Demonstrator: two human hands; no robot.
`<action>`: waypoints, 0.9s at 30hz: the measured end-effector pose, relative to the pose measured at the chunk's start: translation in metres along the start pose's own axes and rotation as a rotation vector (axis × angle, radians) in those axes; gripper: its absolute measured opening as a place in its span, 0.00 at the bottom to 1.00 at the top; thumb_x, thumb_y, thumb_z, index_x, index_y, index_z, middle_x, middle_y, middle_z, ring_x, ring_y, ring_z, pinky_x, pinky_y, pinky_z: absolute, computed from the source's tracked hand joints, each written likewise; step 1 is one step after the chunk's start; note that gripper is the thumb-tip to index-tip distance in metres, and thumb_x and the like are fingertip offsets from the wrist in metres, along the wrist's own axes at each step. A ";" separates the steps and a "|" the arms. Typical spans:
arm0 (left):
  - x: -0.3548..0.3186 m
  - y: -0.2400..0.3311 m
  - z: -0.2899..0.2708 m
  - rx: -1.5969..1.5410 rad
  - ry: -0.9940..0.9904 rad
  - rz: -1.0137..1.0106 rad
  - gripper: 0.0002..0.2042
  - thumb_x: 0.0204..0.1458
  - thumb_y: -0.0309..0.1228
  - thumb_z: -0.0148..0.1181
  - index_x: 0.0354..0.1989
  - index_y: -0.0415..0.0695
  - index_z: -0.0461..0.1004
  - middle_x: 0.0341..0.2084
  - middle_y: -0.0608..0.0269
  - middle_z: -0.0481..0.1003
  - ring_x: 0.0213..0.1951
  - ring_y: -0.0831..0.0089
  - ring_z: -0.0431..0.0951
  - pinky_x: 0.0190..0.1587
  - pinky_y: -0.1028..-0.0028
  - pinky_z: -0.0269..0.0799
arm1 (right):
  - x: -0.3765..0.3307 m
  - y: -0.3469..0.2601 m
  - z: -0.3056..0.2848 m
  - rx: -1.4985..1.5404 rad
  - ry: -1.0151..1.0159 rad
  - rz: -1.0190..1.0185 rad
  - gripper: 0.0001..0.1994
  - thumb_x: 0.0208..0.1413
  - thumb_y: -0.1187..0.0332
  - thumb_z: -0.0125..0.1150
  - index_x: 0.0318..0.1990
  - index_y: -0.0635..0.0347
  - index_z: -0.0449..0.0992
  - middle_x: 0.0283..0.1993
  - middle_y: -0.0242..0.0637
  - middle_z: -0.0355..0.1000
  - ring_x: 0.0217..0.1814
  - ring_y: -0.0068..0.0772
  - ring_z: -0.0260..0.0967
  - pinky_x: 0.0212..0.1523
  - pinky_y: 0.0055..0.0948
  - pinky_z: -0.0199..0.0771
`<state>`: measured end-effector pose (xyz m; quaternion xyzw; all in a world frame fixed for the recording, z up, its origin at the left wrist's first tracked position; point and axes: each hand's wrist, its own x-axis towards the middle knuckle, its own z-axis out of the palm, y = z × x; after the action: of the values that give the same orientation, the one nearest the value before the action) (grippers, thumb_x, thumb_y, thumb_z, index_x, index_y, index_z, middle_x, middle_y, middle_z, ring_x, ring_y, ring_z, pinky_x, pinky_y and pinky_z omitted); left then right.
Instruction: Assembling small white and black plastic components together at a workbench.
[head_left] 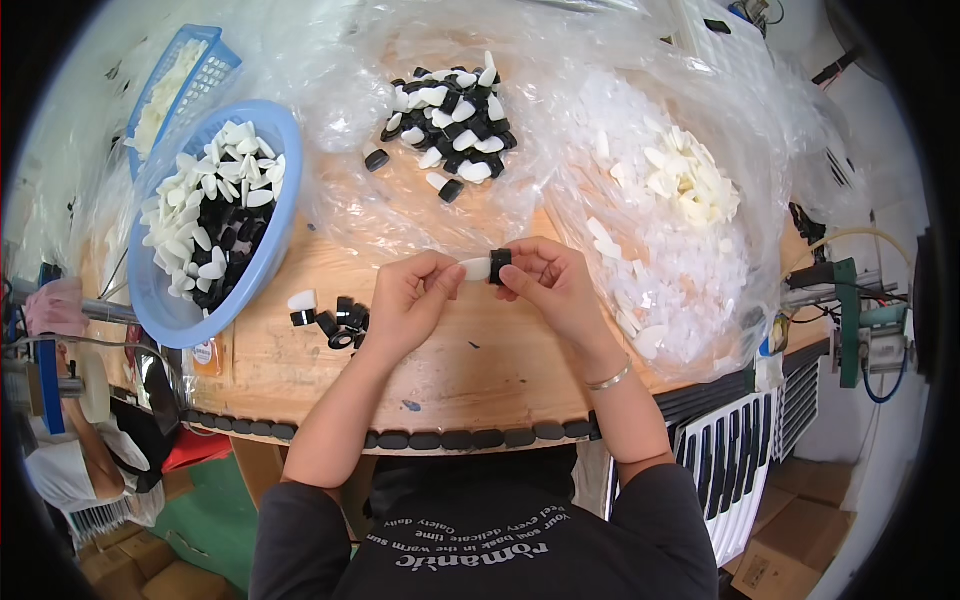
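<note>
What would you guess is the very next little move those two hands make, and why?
Probably pressing the two pieces together. The left hand pinches a white teardrop piece, and the right hand holds a small black ring right at its end, the two touching or nearly so. The blue bowl holds white pieces with black ends, which suggests the parts get joined.

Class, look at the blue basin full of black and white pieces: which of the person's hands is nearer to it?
Left. The left hand is just right of the blue basin, above loose black rings. The right hand is farther right, beyond the left hand.
</note>
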<state>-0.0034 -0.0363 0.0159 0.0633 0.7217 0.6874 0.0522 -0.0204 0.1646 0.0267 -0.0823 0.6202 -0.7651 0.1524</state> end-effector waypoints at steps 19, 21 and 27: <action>0.014 0.006 -0.056 0.220 0.273 0.206 0.11 0.58 0.31 0.53 0.42 0.37 0.75 0.24 0.66 0.74 0.27 0.83 0.69 0.30 0.80 0.64 | 0.057 -0.048 0.003 -0.363 -0.014 -0.114 0.15 0.55 0.68 0.62 0.47 0.65 0.73 0.36 0.36 0.76 0.35 0.19 0.71 0.36 0.20 0.72; 0.006 0.011 -0.069 0.372 0.348 0.241 0.10 0.56 0.30 0.55 0.40 0.35 0.75 0.24 0.58 0.76 0.24 0.78 0.72 0.27 0.77 0.66 | 0.065 -0.064 0.015 -0.315 0.105 -0.281 0.17 0.55 0.67 0.61 0.50 0.66 0.71 0.38 0.36 0.75 0.39 0.20 0.71 0.39 0.20 0.72; -0.050 -0.007 -0.094 0.936 0.298 0.140 0.08 0.50 0.26 0.57 0.37 0.35 0.73 0.26 0.47 0.75 0.30 0.53 0.75 0.34 0.64 0.70 | 0.034 -0.034 -0.001 -0.602 0.129 -0.287 0.14 0.55 0.70 0.61 0.48 0.65 0.73 0.36 0.31 0.74 0.39 0.18 0.70 0.39 0.18 0.70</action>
<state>0.0309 -0.1375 0.0129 0.0293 0.9465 0.2932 -0.1320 -0.0575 0.1605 0.0570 -0.1616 0.8086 -0.5651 -0.0273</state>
